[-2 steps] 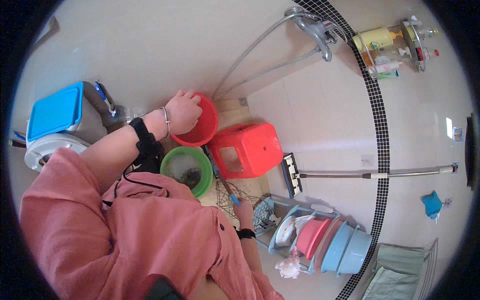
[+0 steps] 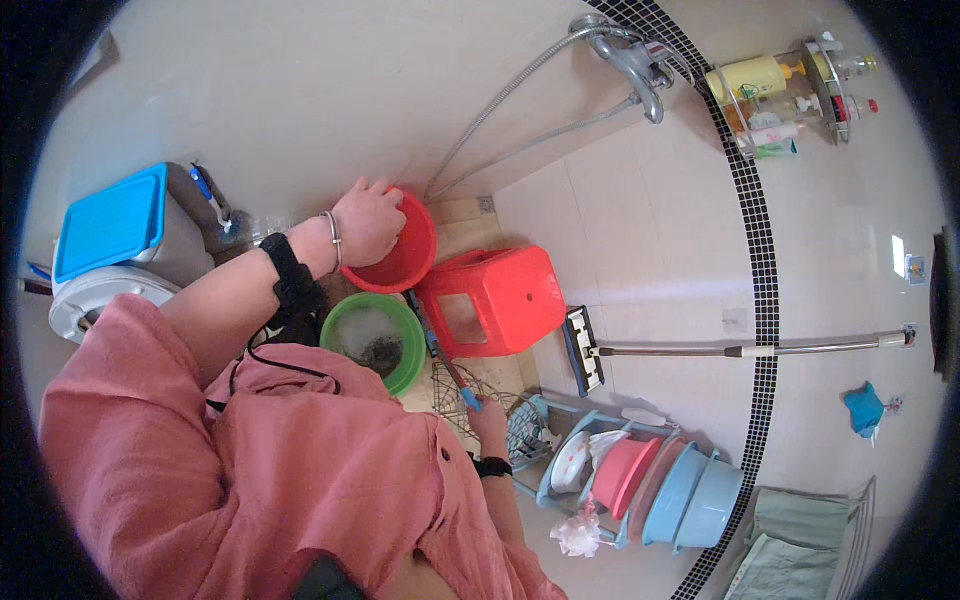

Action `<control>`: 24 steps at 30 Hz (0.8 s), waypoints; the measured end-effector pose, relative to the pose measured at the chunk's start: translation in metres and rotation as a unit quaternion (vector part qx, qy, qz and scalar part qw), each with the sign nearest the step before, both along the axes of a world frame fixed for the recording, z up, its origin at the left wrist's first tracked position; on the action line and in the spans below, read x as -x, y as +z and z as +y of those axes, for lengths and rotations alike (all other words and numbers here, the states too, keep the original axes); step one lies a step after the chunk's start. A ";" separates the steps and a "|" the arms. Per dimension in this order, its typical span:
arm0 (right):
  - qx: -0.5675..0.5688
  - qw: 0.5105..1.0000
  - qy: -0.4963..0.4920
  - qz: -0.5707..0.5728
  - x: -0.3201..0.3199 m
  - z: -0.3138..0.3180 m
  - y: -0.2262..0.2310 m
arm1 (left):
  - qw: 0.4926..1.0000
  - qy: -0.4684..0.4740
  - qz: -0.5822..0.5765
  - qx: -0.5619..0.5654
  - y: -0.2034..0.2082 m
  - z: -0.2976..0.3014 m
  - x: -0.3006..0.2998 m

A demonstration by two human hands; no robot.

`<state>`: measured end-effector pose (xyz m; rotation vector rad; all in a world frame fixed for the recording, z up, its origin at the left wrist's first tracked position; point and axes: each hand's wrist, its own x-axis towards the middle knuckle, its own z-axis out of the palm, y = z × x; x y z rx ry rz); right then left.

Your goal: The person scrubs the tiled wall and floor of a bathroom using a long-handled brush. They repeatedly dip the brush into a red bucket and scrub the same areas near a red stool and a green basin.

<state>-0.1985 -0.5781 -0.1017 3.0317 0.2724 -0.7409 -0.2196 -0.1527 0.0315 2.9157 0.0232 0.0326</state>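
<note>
Head camera shows a red bucket (image 2: 408, 252) just beside a green tub (image 2: 413, 355) of cloudy water (image 2: 362, 328) with a dark lump (image 2: 381, 354) in it, and the left hand (image 2: 366, 228) lies over the bucket's rim, fingers bent, though I cannot tell how tightly it holds. The right hand (image 2: 489, 424) is closed around the blue end of a stick (image 2: 454, 376), which runs between the tub and a red stool (image 2: 525, 300). Farther right are a mop (image 2: 582, 350) and blue basins (image 2: 675, 497).
</note>
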 end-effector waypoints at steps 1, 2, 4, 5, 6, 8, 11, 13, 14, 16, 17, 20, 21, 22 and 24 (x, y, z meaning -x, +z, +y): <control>0.005 1.000 0.000 0.009 -0.001 -0.001 0.003 | 1.000 0.002 0.010 0.004 0.002 0.002 -0.001; 0.014 1.000 -0.016 0.005 -0.003 -0.003 0.008 | 1.000 0.005 0.004 0.005 0.004 0.005 -0.002; 0.034 0.999 -0.038 -0.004 -0.005 -0.008 0.021 | 1.000 0.017 0.009 0.008 0.007 0.011 -0.003; 0.042 0.999 -0.034 0.002 -0.006 -0.010 0.028 | 1.000 0.022 0.019 0.011 0.008 0.014 -0.003; 0.052 0.998 -0.030 0.002 -0.007 -0.012 0.034 | 0.999 0.036 0.025 0.003 0.008 0.016 -0.004; 0.068 0.997 -0.024 0.004 -0.010 -0.012 0.042 | 0.999 0.033 0.014 -0.002 0.006 0.016 -0.004; 0.090 0.995 -0.023 0.019 -0.014 -0.005 0.044 | 0.998 0.014 0.058 0.000 -0.001 0.012 -0.004; 0.106 0.994 -0.027 0.031 -0.019 0.006 0.037 | 0.997 0.003 0.074 -0.005 -0.007 0.008 -0.003; 0.097 0.995 -0.019 0.024 -0.021 0.011 0.035 | 0.998 -0.004 0.066 -0.011 -0.009 0.007 -0.003; 0.089 0.996 -0.013 0.010 -0.028 0.022 0.030 | 0.999 -0.010 0.050 -0.015 -0.012 0.008 -0.001; 0.079 0.997 -0.008 0.013 -0.031 0.028 0.029 | 0.999 -0.010 0.042 -0.013 -0.013 0.009 0.000; 0.072 0.997 -0.001 0.018 -0.045 0.048 0.029 | 0.999 0.001 0.053 -0.008 -0.012 0.016 0.001; 0.066 0.998 0.008 0.018 -0.049 0.053 0.030 | 0.998 0.006 0.062 -0.006 -0.011 0.019 0.001; 0.066 0.998 0.015 0.020 -0.053 0.059 0.031 | 0.998 0.009 0.065 -0.007 -0.009 0.022 0.000; 0.077 0.997 -0.006 0.029 -0.060 0.069 0.032 | 0.997 0.013 0.074 -0.010 -0.006 0.026 -0.001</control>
